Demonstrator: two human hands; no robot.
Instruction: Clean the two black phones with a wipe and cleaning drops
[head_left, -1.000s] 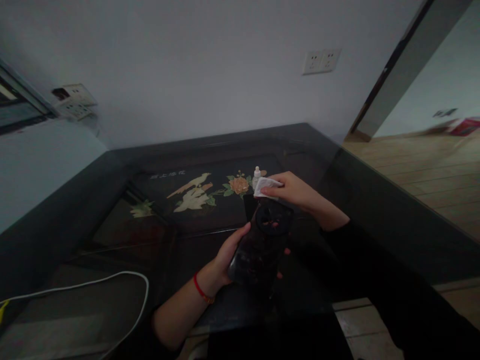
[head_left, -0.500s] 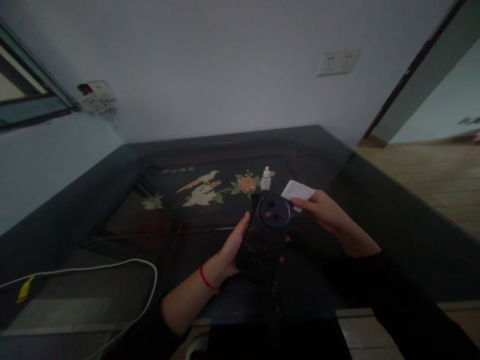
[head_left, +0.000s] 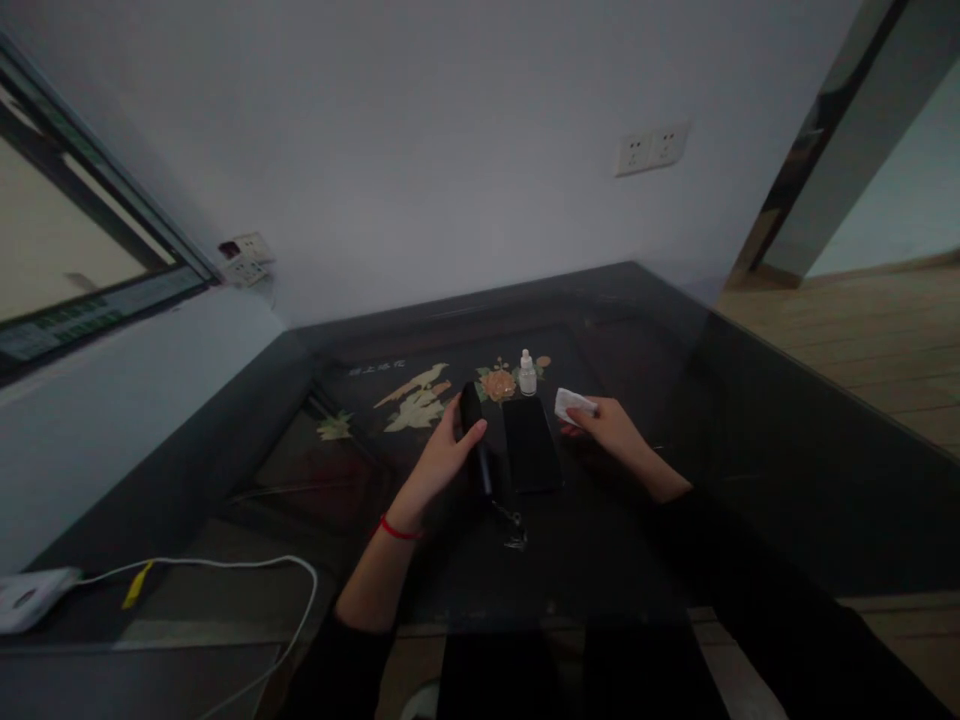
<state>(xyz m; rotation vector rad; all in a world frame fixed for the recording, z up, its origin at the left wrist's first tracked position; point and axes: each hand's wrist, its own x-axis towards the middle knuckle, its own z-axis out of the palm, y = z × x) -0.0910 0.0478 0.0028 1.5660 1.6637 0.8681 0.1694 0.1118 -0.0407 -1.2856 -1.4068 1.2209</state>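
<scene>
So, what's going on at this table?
A person is sitting at a dark table with something in each hand. The left hand grips a dark phone, tipped up on its edge. The right hand pinches a white cloth, held apart from the phone. Between the hands a flat black device lies on the table, and a small bottle stands upright just past its far end.

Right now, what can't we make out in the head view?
All in the head view:
Dark phone: broad faces, turned nearly edge-on and partly covered by the left grip.
White cloth: near part, hidden by the right grip.
Small bottle: any label, too small.
White block: left end, cut off by the picture's left edge.
</scene>
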